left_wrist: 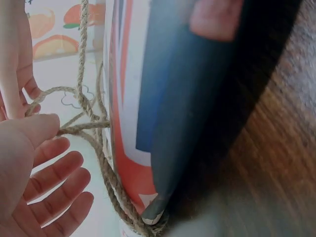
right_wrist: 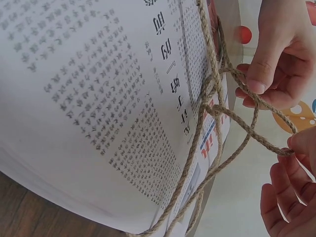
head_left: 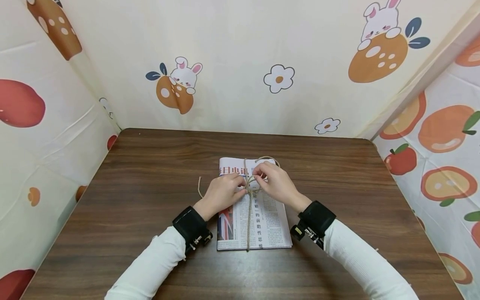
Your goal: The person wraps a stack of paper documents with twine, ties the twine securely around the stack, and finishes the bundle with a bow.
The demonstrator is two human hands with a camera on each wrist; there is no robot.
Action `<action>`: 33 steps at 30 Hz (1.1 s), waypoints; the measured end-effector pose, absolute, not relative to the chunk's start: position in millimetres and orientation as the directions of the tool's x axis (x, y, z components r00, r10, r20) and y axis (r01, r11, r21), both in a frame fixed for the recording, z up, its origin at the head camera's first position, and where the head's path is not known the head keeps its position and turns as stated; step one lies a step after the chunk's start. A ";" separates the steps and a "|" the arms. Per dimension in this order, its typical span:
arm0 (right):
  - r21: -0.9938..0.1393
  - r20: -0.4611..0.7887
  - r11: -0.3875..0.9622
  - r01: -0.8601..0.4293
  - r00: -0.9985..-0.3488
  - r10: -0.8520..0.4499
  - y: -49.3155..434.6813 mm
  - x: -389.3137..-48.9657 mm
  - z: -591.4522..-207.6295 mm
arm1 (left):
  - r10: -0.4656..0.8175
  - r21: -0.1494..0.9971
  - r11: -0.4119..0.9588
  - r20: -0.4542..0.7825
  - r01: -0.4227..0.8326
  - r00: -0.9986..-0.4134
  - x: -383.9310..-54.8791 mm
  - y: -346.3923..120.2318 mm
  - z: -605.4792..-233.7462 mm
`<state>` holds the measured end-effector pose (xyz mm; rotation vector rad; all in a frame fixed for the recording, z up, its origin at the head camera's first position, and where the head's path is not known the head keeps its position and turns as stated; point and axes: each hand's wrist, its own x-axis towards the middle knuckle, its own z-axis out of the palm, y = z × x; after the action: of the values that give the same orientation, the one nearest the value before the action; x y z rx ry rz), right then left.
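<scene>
A folded newspaper stack (head_left: 271, 221) lies on the table, with jute twine (head_left: 248, 225) running lengthwise over it and crossing near its upper middle. My left hand (head_left: 224, 191) is at the crossing and pinches a strand between thumb and forefinger. Just right of it, my right hand (head_left: 276, 183) pinches another strand. In the right wrist view the twine (right_wrist: 249, 129) stretches from a loose knot on the paper to the right fingertips (right_wrist: 298, 143). The left wrist view shows the left thumb (left_wrist: 44, 128) on the twine, the other fingers spread below.
A brown wood-grain table (head_left: 150, 166) surrounds the stack. Loose twine curls past the stack's left side and its top right. Behind stands a cream curtain (head_left: 232, 41) with rabbit prints, and fruit-printed sheets (head_left: 442, 158) flank both sides. Each wrist wears a black camera band (head_left: 191, 229).
</scene>
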<state>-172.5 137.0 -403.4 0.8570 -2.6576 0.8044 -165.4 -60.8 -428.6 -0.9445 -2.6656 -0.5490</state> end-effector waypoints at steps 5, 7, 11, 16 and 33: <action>-0.428 0.377 0.679 -0.596 -0.801 -0.465 135.2 -175.7 -404.3 | 0.490 0.303 0.749 0.346 0.589 -0.800 -167.3 -59.0 -430.7; -0.431 0.376 0.677 -0.596 -0.801 -0.466 134.7 -176.5 -404.9 | 0.469 0.322 0.756 0.341 0.570 -0.815 -168.0 -58.8 -431.6; -0.437 0.363 0.677 -0.592 -0.805 -0.469 134.4 -177.2 -406.9 | 0.438 0.355 0.765 0.324 0.537 -0.839 -169.3 -59.3 -432.3; -0.436 0.345 0.686 -0.583 -0.812 -0.471 135.1 -176.3 -408.2 | 0.414 0.404 0.765 0.290 0.502 -0.863 -171.0 -59.6 -431.4; -0.319 0.442 0.702 -0.636 -0.755 -0.484 130.6 -160.0 -404.9 | 0.357 0.448 0.792 0.210 0.414 -0.910 -177.9 -58.6 -428.7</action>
<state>-160.0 130.6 -404.9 0.8794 -2.5871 0.6601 -177.9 -58.6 -428.7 -0.6180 -2.8649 -0.7568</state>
